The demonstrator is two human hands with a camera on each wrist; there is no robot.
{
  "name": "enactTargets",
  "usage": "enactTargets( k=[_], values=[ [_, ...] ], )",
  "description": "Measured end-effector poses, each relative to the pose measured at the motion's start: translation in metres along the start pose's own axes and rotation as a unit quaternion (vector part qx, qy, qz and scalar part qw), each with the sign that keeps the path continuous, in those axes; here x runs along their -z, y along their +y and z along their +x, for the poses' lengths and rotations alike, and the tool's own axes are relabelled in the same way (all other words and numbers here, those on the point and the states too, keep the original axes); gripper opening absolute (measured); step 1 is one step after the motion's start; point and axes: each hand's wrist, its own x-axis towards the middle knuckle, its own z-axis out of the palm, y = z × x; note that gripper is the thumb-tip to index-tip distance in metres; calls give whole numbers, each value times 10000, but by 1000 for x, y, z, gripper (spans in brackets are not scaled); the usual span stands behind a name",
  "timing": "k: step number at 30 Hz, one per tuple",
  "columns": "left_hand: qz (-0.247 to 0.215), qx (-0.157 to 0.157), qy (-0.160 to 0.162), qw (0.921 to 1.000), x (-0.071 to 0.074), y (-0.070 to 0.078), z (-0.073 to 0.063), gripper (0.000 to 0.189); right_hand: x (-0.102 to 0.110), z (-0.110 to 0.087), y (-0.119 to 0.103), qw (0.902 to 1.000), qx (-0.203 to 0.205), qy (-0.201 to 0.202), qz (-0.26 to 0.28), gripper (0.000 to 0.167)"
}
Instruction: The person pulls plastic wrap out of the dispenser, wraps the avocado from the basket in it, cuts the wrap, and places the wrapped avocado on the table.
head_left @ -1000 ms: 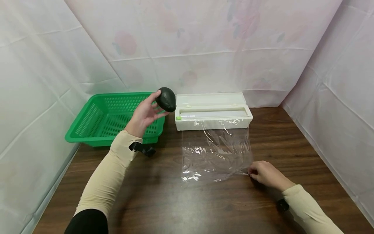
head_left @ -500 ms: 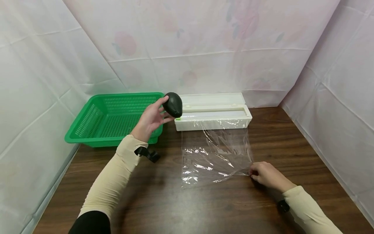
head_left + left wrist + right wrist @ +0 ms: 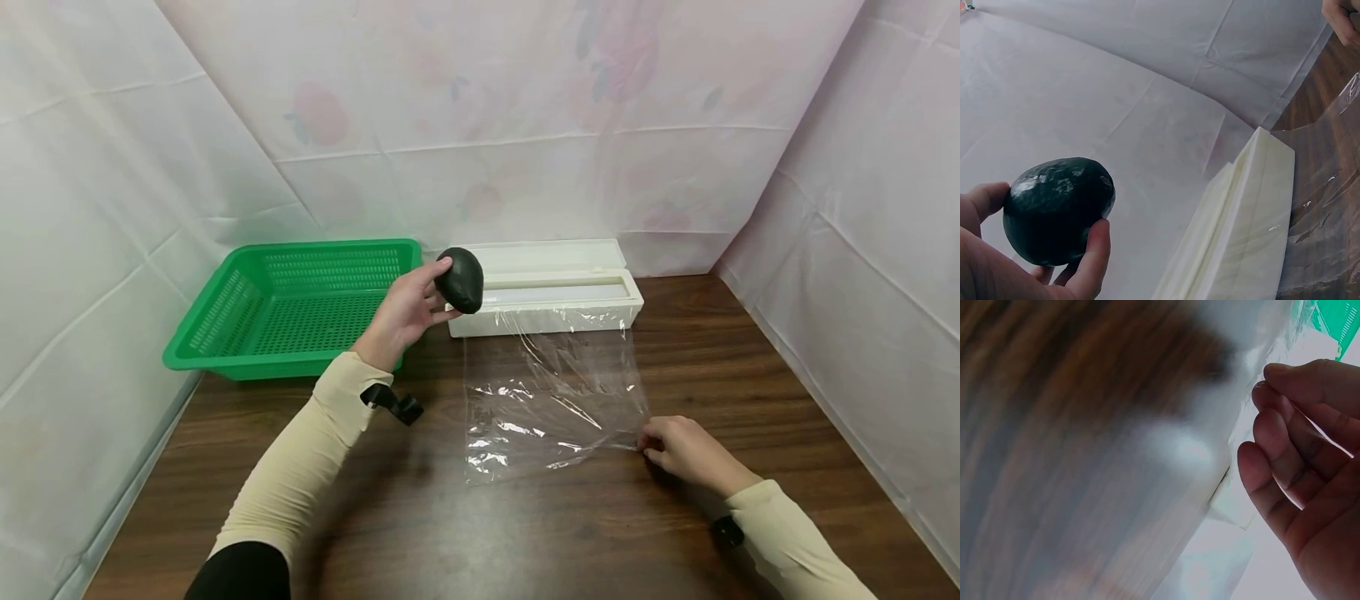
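My left hand [image 3: 407, 310] grips a dark green avocado [image 3: 460, 281] by its sides, in front of the left end of the white cling film dispenser [image 3: 551, 319]. In the left wrist view the glossy, bumpy avocado [image 3: 1059, 211] sits between thumb and fingers. My right hand [image 3: 690, 450] pinches the near right corner of the clear cling film [image 3: 547, 408], which stretches out of the dispenser toward me over the table. Thumb and forefinger meet at the film's edge in the right wrist view, where the right hand [image 3: 1310, 450] has its other fingers curled.
A green plastic basket [image 3: 292, 367] with slotted walls stands at the left, beside the dispenser. The dispenser's lid [image 3: 551, 254] is raised at the back. White cloth [image 3: 480, 108] hangs behind and on both sides of the brown wooden table [image 3: 480, 542].
My left hand has carried the avocado right and a little lower, from beside the basket to in front of the dispenser's left end. The right hand keeps its pinch on the film, nearly still.
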Motion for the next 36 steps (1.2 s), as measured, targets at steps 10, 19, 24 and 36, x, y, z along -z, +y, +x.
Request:
enactTargets(
  k=[10,19,24,36],
  values=[
    [903,-399,192,9949,-17,-10,3,52,1,-1,0,9999,63,60,-78,20],
    [1996,-1155,313,9725,-30,-15,0,55,-1,-1,1,9998,128,112,-127,19],
    [2258,-1426,281,9633,-36,-19,0,56,-1,-1,1,9997,153,144,-113,20],
    [4404,-2180,255,8705,-48,-37,-1,57,-4,0,3,9996,207,167,-128,21]
  ],
)
